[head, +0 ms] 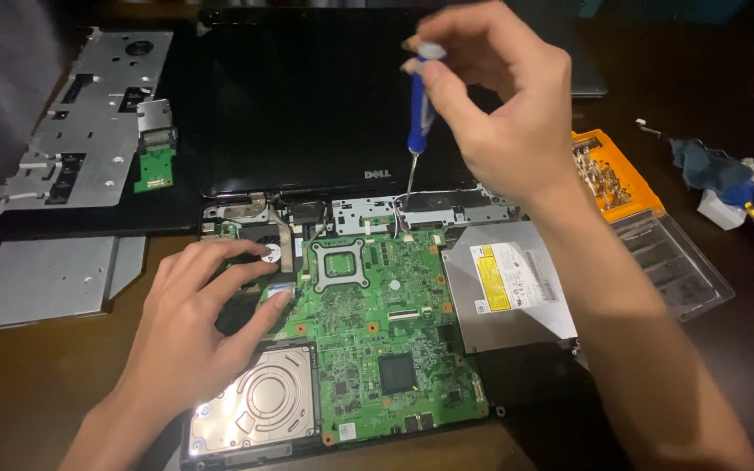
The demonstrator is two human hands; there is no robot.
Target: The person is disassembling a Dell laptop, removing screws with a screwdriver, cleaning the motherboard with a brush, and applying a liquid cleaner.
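While its thin metal tip meets the top edge of the green laptop motherboard (377, 323), the blue-handled screwdriver (418, 122) stands nearly upright, pinched by the right hand (503, 105). The left hand (198, 323) rests with loosely spread fingers by the silver hard drive (259, 401); open dark wooden table (28, 384) lies leftward.

A: What do the 2 arms look like?

B: Both are bare from the edge of the view down to the wrists; no sleeves show, and no gloves.

A: Anything worn on the left hand (189, 327)?

B: No ring, watch or band. Slim fingers (246, 269), short trimmed nails.

A: And the right hand (503, 105)?

B: Likewise unadorned. Its wrist and long forearm are bare, with no strap or marking.
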